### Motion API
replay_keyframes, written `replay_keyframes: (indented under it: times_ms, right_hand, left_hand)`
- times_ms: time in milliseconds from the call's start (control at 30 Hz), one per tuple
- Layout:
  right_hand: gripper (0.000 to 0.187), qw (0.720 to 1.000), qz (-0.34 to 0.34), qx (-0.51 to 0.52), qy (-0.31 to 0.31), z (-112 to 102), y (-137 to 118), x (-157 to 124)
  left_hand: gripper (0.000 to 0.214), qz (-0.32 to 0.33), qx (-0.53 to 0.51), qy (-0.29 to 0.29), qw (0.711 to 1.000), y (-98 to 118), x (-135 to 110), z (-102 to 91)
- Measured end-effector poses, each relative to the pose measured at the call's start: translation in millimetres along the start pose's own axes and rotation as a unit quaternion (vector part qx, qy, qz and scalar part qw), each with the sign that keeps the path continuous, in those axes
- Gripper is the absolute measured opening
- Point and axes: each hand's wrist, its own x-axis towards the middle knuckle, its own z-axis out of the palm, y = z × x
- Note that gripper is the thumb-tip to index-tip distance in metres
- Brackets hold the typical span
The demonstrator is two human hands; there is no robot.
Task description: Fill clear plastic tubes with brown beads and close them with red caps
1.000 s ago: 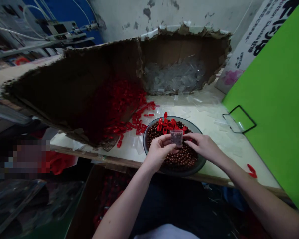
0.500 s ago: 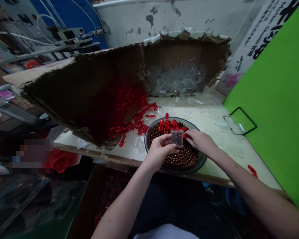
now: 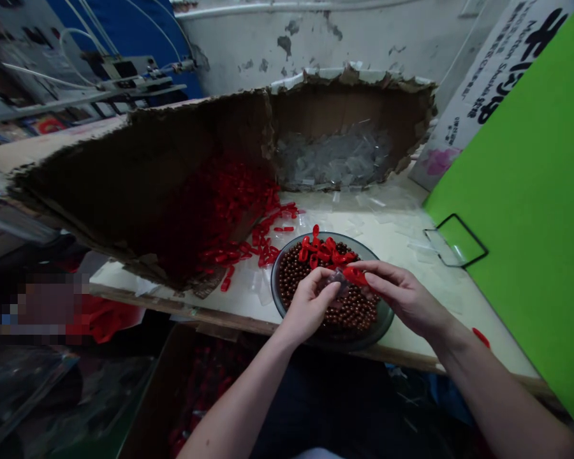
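Note:
Between thumb and fingers my left hand (image 3: 312, 299) pinches a small clear plastic case (image 3: 337, 280), its contents hard to make out. Up against the case's right side, my right hand (image 3: 402, 290) grips a red plastic piece (image 3: 355, 276). Both hands are over a dark round basin (image 3: 385, 322) filled with shiny brown beads (image 3: 294, 271). More red plastic pieces (image 3: 323, 250) lie on top of the beads at the back of the basin.
An open-fronted cardboard box (image 3: 90, 172) holds a heap of red pieces (image 3: 229, 191) spilling onto the white table (image 3: 249, 299). Another compartment holds clear plastic pieces (image 3: 335, 159). A green panel (image 3: 521, 210) with a black wire handle (image 3: 478, 255) borders the right side.
My right hand has lifted a red piece from the basin and brought it against the clear case. The case has tilted in my left hand.

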Motion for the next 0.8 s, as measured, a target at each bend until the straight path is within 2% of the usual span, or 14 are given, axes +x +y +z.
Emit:
replay_keyframes:
  times_ms: [200,333,500,600,800]
  right_hand:
    - [0.032,0.996,0.043,0.065,0.046,6,0,3]
    - [0.026,0.991,0.06,0.097,0.076,11,5,6]
    - [0.028,0.99,-0.006,-0.053,0.127,17,8,1]
    - [0.032,0.986,-0.027,-0.121,0.115,20,5,-3]
    - [0.031,0.977,-0.053,-0.175,0.108,21,9,-2]
  left_hand:
    - [0.024,-0.003,0.014,-0.039,0.999,2,-1,0.1]
    - [0.023,0.004,0.036,-0.056,0.998,1,-1,0.3]
    - [0.021,0.01,0.056,-0.018,0.998,-3,0,0.8]
    - [0.021,0.0,0.048,-0.013,0.999,-5,1,0.9]
    - [0.021,-0.011,0.033,-0.031,0.999,-3,0,0.8]
